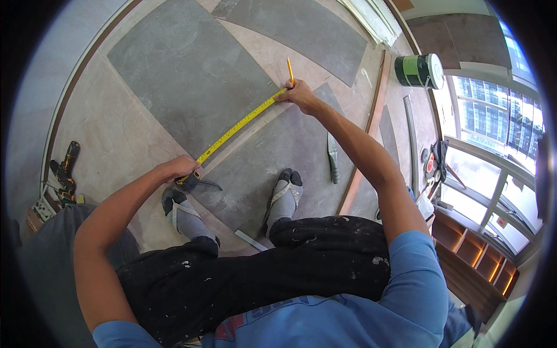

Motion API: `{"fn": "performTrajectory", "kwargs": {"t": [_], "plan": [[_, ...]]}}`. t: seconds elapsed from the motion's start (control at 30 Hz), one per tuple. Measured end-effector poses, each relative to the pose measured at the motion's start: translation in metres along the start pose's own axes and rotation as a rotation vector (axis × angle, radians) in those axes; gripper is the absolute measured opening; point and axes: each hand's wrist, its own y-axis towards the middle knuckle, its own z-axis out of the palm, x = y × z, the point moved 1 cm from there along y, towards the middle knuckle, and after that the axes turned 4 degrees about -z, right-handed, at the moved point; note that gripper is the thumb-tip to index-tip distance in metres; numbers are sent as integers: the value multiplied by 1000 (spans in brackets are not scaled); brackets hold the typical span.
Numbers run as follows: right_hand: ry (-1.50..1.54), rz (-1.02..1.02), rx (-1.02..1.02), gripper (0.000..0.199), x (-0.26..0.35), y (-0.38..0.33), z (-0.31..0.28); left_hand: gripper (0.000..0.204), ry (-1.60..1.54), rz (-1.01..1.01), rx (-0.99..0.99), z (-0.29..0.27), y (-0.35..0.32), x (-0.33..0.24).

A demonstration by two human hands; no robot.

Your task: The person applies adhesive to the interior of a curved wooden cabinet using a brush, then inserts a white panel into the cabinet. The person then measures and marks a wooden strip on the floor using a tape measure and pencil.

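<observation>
Head view
Tape: your yellow tape (241, 123) lies stretched flat on the floor (116, 139), its long axis running on a diagonal from near-left to far-right, across the grey panel (191, 69) and along the seam beside a second one.
Left hand: your left hand (177, 169) sits at the near end, fingers curled down over the tape case (197, 181) and pressing it to the floor. The blade leaves your fingers heading up and to the right.
Right hand: your right hand (299, 94) is at the far end, fingertips pressed together on the blade, pinning it down. A yellow pencil (290, 71) stands up out of that same hand, tip pointing away from you; how your fingers grip it you cannot tell from here.
Nearer hand: the pencil is already in your right hand, which touches the far end, so the right is the one in place there; the left only anchors.
Feet: your two socked feet (232, 209) stand just right of your left hand, on the near panel (272, 156).
Aside: a can (419, 71) stands well beyond your right hand, far right.
</observation>
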Motion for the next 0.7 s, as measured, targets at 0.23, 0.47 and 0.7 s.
{"fn": "performTrajectory", "kwargs": {"t": [0.23,0.47,0.7], "plan": [[66,130,-61,44,17,9,2,35,70,23,55,-22,-15,3],[-69,95,14,40,26,13,2,36,94,50,60,-21,-24,11],[-42,-49,128,38,9,26,-9,39,129,166,-6,-15,-11,13]]}}
